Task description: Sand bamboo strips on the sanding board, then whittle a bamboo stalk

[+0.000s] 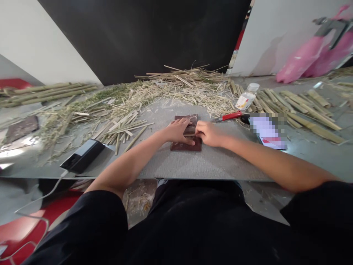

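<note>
My left hand and my right hand meet over a dark brown rectangular board in the middle of the grey table. Both hands have their fingers curled and pressed together on a small flat piece lying on the board. What that piece is made of I cannot make out. The left hand's fingers lie partly on the board's surface.
Split bamboo strips lie left of the board, shavings behind it, thick bamboo pieces at right. A red-handled tool, a small bottle and a phone lie right. A black power block sits at the left edge.
</note>
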Motion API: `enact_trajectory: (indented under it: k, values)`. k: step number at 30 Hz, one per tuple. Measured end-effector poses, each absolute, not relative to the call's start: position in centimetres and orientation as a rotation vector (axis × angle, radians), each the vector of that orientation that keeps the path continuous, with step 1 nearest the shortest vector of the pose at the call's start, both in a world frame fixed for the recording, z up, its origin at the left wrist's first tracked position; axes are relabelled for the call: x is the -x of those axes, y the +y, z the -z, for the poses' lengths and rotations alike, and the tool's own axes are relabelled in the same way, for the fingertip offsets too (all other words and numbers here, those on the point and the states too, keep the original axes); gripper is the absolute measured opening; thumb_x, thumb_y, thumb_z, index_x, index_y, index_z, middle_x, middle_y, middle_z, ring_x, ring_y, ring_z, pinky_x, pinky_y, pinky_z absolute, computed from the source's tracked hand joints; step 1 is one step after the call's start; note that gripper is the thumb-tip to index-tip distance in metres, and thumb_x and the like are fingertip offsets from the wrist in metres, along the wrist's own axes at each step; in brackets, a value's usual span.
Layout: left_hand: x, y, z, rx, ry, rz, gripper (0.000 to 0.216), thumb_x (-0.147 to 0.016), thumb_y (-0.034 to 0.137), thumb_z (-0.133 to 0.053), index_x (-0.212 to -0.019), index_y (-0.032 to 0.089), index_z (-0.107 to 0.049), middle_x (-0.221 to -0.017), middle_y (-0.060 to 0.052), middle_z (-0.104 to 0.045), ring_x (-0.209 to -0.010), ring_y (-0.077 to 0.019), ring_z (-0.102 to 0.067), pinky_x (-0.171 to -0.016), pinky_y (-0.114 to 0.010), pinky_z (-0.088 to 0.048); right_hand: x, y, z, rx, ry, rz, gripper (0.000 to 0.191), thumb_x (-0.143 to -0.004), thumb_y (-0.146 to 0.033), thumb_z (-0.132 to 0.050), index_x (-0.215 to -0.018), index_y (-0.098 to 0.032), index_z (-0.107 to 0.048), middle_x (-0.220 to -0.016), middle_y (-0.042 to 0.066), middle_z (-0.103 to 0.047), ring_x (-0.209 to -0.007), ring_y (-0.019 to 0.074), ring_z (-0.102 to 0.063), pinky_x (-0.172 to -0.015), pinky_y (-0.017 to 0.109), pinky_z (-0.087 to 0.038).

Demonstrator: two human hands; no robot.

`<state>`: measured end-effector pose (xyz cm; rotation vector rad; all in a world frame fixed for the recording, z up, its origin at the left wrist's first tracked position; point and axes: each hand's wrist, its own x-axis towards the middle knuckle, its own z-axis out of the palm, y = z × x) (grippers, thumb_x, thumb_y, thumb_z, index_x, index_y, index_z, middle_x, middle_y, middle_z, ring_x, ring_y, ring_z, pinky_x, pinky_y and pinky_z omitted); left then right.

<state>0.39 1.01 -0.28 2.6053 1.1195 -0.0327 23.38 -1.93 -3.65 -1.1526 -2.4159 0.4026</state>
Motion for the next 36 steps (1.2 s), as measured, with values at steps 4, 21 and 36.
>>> enact_trajectory:
  k: [4, 21, 36]
  values:
    - [-0.4, 1.0, 0.4, -2.618, 1.112, 0.016, 0.118, -0.069, 0.085, -0.068, -0.162, 0.023, -0.032, -0.166, -0.018, -0.036, -0.152, -0.0426, -0.033, -0.121, -0.056, -0.031, -23.5, -1.9, 3.3, 1.209, -2.443, -0.346, 0.016, -0.091, -0.013, -0.052, -0.083, -0.019, -0.064, -0.101, 0.009, -0.063, -0.09, 0.0223, -0.062, -0.08, 0.033, -0.045]
    - [-0.4, 1.1, 0.2, -2.58, 1.127, 0.063, 0.121, -0.068, 0.086, -0.068, -0.165, 0.025, -0.027, -0.169, -0.016, -0.031, -0.154, -0.0442, -0.029, -0.123, -0.058, -0.028, -24.7, -1.2, 3.6, 1.184, -2.475, -0.27, 0.015, -0.091, -0.015, -0.054, -0.087, -0.02, -0.068, -0.102, 0.009, -0.063, -0.086, 0.0229, -0.058, -0.074, 0.034, -0.042]
    - [-0.3, 1.2, 0.7, -2.624, 1.108, 0.004, 0.117, -0.069, 0.087, -0.066, -0.163, 0.025, -0.031, -0.165, -0.017, -0.037, -0.151, -0.043, -0.033, -0.121, -0.056, -0.03, -24.6, -0.4, 4.3, 1.022, -2.462, -0.286, 0.014, -0.087, -0.011, -0.054, -0.081, -0.021, -0.061, -0.094, 0.008, -0.06, -0.081, 0.0217, -0.056, -0.07, 0.034, -0.038]
